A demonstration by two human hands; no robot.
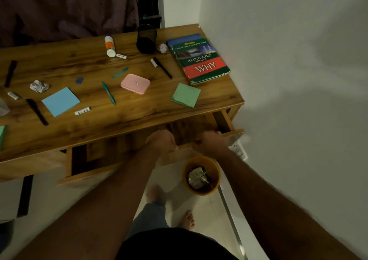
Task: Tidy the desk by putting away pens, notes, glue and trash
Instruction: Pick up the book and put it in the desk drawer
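Observation:
My left hand point(162, 140) and my right hand point(211, 142) both grip the front edge of the wooden drawer point(233, 133), which stands pulled out under the desk point(139, 116). On the desk lie a blue note pad point(60, 101), a green note pad point(186, 95), a teal pen point(109, 93), black pens point(36, 111) point(162, 67), a glue bottle point(110, 46), small glue sticks point(82, 111) point(121, 56) and crumpled paper balls point(39, 86) point(162, 47). A black mesh pen holder point(146, 40) stands at the back.
A stack of books point(201, 60) lies at the desk's right end by the wall. A pink case point(135, 83) sits mid-desk. An orange bin point(201, 175) with trash stands on the floor below the drawer. My bare feet are beside it.

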